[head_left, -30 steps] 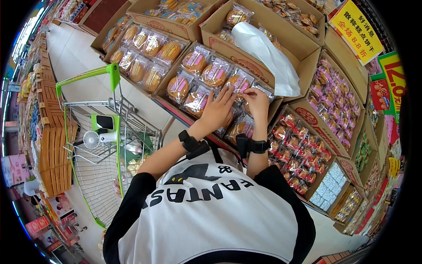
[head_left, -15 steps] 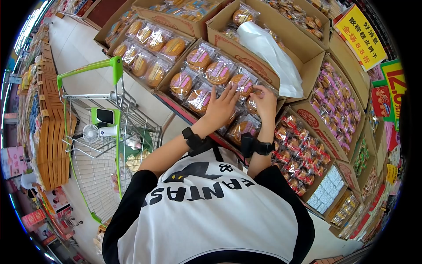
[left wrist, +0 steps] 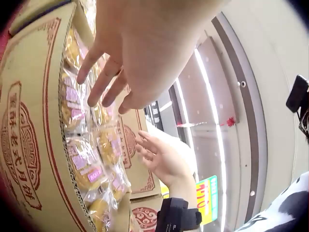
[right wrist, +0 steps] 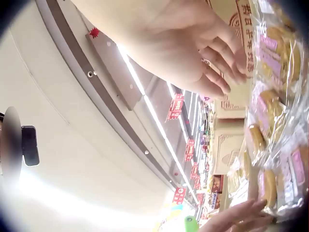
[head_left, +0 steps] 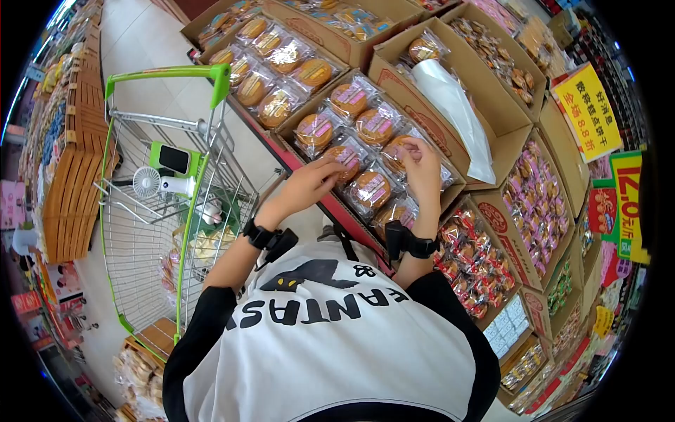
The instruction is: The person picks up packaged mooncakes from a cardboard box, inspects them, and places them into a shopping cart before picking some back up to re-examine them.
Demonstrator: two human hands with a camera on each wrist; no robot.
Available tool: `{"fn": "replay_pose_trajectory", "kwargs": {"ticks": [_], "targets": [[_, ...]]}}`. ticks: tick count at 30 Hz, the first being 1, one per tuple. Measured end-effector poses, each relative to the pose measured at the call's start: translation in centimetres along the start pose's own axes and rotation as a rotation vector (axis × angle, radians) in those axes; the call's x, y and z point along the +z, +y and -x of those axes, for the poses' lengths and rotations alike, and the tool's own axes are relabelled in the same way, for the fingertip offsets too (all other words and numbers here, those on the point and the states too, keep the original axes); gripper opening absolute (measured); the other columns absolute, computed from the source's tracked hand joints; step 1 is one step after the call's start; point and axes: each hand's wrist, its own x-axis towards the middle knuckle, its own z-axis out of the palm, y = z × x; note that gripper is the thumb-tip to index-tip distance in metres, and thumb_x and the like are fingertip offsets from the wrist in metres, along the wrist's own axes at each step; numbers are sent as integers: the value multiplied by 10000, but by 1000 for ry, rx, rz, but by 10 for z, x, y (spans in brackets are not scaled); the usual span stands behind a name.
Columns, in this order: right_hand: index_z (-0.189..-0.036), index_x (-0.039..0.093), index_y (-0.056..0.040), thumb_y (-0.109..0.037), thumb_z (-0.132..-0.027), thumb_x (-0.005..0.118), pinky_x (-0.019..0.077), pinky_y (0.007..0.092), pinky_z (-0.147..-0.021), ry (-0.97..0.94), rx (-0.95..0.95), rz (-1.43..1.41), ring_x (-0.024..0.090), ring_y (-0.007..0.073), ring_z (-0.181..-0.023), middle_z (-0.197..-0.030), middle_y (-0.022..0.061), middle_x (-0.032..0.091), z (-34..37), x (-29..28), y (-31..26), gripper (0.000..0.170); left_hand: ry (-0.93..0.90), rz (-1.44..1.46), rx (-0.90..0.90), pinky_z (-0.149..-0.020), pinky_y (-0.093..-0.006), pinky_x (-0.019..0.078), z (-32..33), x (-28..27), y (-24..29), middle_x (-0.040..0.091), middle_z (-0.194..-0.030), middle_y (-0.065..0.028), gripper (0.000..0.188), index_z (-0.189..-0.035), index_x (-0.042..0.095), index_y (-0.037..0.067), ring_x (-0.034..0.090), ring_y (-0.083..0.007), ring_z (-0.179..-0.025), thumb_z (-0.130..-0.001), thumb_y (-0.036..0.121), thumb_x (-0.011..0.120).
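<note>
Clear-wrapped mooncakes with pink labels lie in rows in an open cardboard box in front of me. My left hand reaches over the box's near edge, its fingertips at a mooncake in the near row. In the left wrist view its fingers are spread and slightly bent, with nothing between them. Over the far right part of the box is my right hand, beside another mooncake that it partly covers. The right wrist view shows that hand's fingers loosely bent and holding nothing.
A green-handled shopping cart stands at the left, carrying a small white fan and a phone. A white plastic bag lies across the box behind. Boxes of red-wrapped and pink-wrapped snacks stand at the right.
My left hand has drawn back leftward toward the box's near edge, uncovering mooncakes in the middle. The right hand stays over the far right part. The head view has shifted.
</note>
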Motion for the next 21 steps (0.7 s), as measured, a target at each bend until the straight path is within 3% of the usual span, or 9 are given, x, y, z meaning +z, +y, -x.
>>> {"fn": "replay_pose_trajectory", "kwargs": {"ticks": [1,2,5,6,7,9,12,21], "targets": [[-953,573,-9,-124,-763,615,465,274,-604,-59,-16,-91,583,151,-686,-844,95,575,-1,7,-7,225,-3,39,-88,-792,-321,428,11,-8,-2,529,-1053,-119,274,-1077,525,61,528,-253,-946,-806,32,502],[-953,537,-23,-158,-827,553,452,238,-544,-134,9,-240,562,115,-628,-759,78,583,-2,17,-11,186,82,34,-51,-779,-319,431,23,-11,-9,562,-983,-114,211,-1029,530,39,546,-247,-911,-822,38,491],[-927,496,-41,-206,-872,496,419,207,-485,-290,120,-397,538,98,-559,-713,72,580,1,39,-49,174,90,-2,-156,-745,-315,442,57,-29,-23,575,-929,-120,139,-966,511,16,574,-239,-844,-834,56,494],[-891,469,-51,-237,-887,470,390,196,-451,-347,107,-408,511,86,-502,-650,58,569,5,44,-63,185,159,46,-173,-682,-296,449,68,-33,-19,602,-835,-107,106,-920,460,11,595,-212,-750,-852,87,488],[-891,469,-51,-237,-887,470,390,196,-451,-366,97,-405,511,86,-502,-650,58,569,7,52,-73,185,179,47,-182,-682,-296,449,79,-40,-16,602,-835,-107,106,-920,460,11,595,-212,-750,-852,87,488],[-845,476,-26,-204,-879,487,379,207,-419,-552,73,-459,510,90,-461,-580,57,550,10,67,-90,181,172,148,-354,-618,-277,444,98,-55,-10,617,-746,-92,125,-901,416,19,594,-180,-663,-866,120,482],[-821,480,-24,-189,-880,483,360,201,-387,-704,32,-396,489,76,-441,-543,49,531,21,93,-120,176,294,168,-418,-573,-263,436,125,-67,-9,615,-651,-74,134,-869,396,28,582,-156,-601,-871,134,477],[-772,496,-18,-150,-861,495,362,199,-389,-1180,-220,-315,469,58,-425,-512,22,517,66,184,-202,159,571,196,-593,-512,-240,424,218,-104,-4,591,-591,-60,144,-832,395,36,568,-128,-541,-866,140,488]]}}
